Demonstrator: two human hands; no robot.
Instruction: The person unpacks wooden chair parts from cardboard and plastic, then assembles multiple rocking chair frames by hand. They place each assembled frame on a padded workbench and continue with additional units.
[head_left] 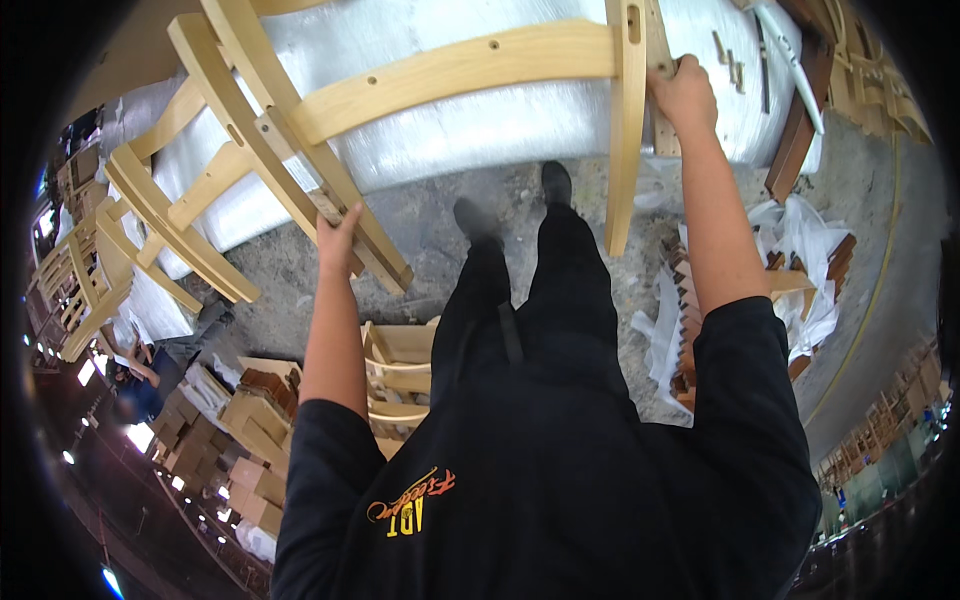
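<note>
A pale wooden chair frame (460, 80) lies across a padded bench wrapped in clear plastic film (440, 140). Its curved cross rail joins a leg on the left and an upright leg (627, 150) on the right. My left hand (337, 235) is closed round the lower end of a narrow wooden strip (275, 130), which has holes and a whitish patch and sits between two frame members. At the right, my right hand (687, 95) grips a second strip (661, 130) beside the upright leg. Its fingertips are partly hidden.
Further frames (165, 225) stand along the bench at left. Small metal pieces (730, 65) and a white curved tool (790, 65) lie at the bench's right end. Stacked brown wooden parts with plastic wrap (800, 265) are on the floor at right. Another person (140, 385) is at far left.
</note>
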